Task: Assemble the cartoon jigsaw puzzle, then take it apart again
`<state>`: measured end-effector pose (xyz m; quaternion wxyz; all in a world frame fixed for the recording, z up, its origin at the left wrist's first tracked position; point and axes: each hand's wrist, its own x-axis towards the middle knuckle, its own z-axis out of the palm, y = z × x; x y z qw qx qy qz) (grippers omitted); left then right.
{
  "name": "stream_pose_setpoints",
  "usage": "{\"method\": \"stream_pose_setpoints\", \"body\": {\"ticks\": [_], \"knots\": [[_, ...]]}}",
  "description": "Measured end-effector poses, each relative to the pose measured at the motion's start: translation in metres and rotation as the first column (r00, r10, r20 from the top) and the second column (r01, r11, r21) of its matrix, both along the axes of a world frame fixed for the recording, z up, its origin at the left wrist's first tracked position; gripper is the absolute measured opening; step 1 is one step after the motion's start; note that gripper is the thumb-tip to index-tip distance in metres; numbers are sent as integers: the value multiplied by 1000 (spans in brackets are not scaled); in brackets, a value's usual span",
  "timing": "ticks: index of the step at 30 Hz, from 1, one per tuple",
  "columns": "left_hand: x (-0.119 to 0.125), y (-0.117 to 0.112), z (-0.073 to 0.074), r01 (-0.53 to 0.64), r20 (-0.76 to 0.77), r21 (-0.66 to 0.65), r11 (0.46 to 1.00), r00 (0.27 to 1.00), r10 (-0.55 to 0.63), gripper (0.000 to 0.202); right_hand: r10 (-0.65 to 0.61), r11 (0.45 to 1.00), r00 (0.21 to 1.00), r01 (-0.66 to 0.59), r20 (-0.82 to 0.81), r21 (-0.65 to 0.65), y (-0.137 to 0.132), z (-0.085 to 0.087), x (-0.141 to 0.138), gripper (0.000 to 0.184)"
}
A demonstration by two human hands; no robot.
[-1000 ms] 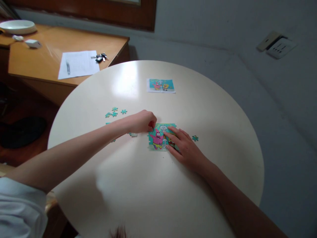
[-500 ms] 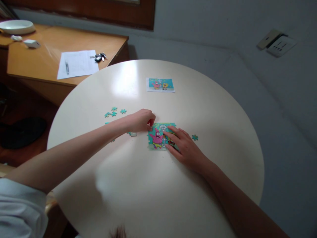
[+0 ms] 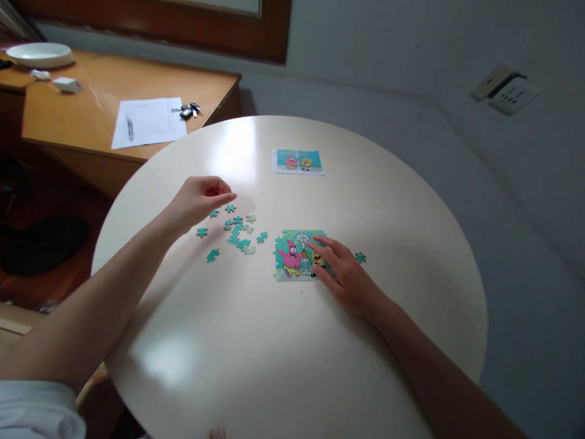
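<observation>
My left hand [image 3: 205, 196] hovers above the back left of a scatter of loose jigsaw pieces [image 3: 237, 233]. Its fingers are curled, with the thumb close to the index fingertip, and no piece shows between them. A partly joined jigsaw puzzle [image 3: 292, 256] of a pink starfish, a pale squid figure and a yellow sponge figure lies flat on the table. My right hand [image 3: 342, 271] rests over the puzzle's right side, fingers spread, hiding part of that edge. Just beyond it is another loose jigsaw piece [image 3: 361, 257].
A printed reference picture [image 3: 299, 161] lies at the far side of the round white table [image 3: 283, 353]. On the wooden desk [image 3: 95, 116] behind are a paper sheet [image 3: 153, 122] with a pen, keys [image 3: 189, 110] and a white dish [image 3: 40, 55]. Sockets [image 3: 515, 94] sit on the right wall.
My left hand has moved left and back from the puzzle's upper left corner to above the loose pieces, uncovering most of them. My right hand stays on the puzzle's right side.
</observation>
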<state>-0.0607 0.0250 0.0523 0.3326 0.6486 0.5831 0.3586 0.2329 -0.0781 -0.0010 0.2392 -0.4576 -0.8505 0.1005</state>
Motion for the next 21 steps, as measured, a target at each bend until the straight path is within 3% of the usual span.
{"method": "stream_pose_setpoints", "body": {"ticks": [3,6,9,15,21], "knots": [[-9,1,-11,-172,154,90,981,975,157,13,-50,998,993,55,-111,39,3,2,6,33],[-15,3,-18,-269,227,131,954,945,235,12,-150,979,963,177,-224,102,7,2,16,28],[-18,4,-21,-299,261,139,944,931,257,10,-271,941,897,324,-350,100,12,0,27,24],[-19,5,-23,-331,198,134,934,933,302,12,-483,848,715,526,-505,-67,17,-1,40,23],[-22,6,-25,-377,160,137,916,921,355,12,-516,823,684,564,-516,-75,17,2,39,20]]}}
